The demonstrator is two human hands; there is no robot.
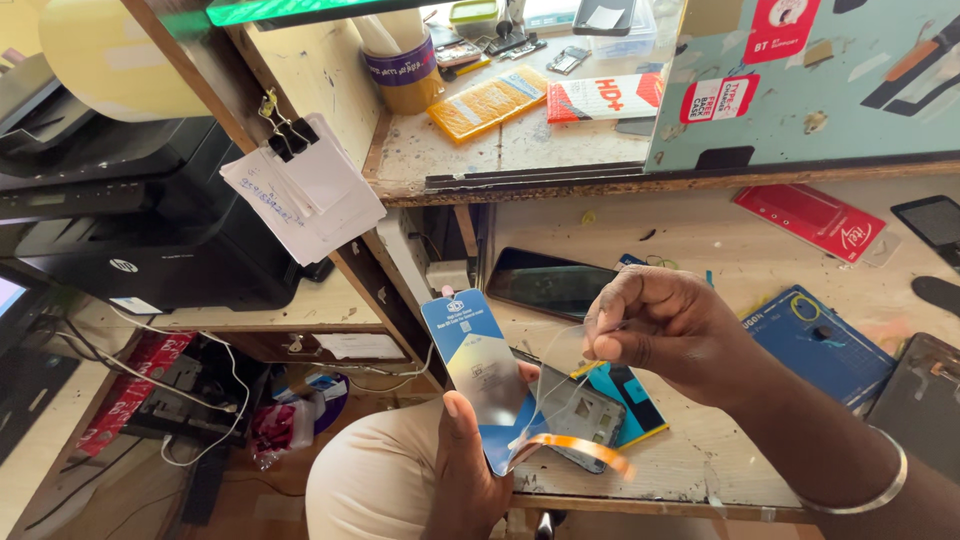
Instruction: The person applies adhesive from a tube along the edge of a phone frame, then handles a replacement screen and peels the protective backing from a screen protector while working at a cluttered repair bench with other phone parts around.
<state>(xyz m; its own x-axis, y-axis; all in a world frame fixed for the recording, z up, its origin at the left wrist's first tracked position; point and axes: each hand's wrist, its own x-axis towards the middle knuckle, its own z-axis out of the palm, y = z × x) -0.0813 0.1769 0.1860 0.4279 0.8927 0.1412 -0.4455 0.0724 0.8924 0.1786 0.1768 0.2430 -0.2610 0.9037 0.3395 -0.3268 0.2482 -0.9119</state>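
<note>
At lower centre, the left hand point(470, 455) grips a blue screen-protector card point(480, 370) while the right hand point(670, 330) pinches its clear film point(560, 375), peeling; next likely calls for a steady pull.

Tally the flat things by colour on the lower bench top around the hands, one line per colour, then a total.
Red: 1, flat pack
Blue: 1, cutting mat
Black: 2, dark phone and glass panel
Total: 4
Not counted: the blue card in the left hand and the clear film pinched by the right hand.

Phone point(548, 282) on workbench point(700, 240), printer point(130, 230) left, cup point(405, 70) behind
</note>
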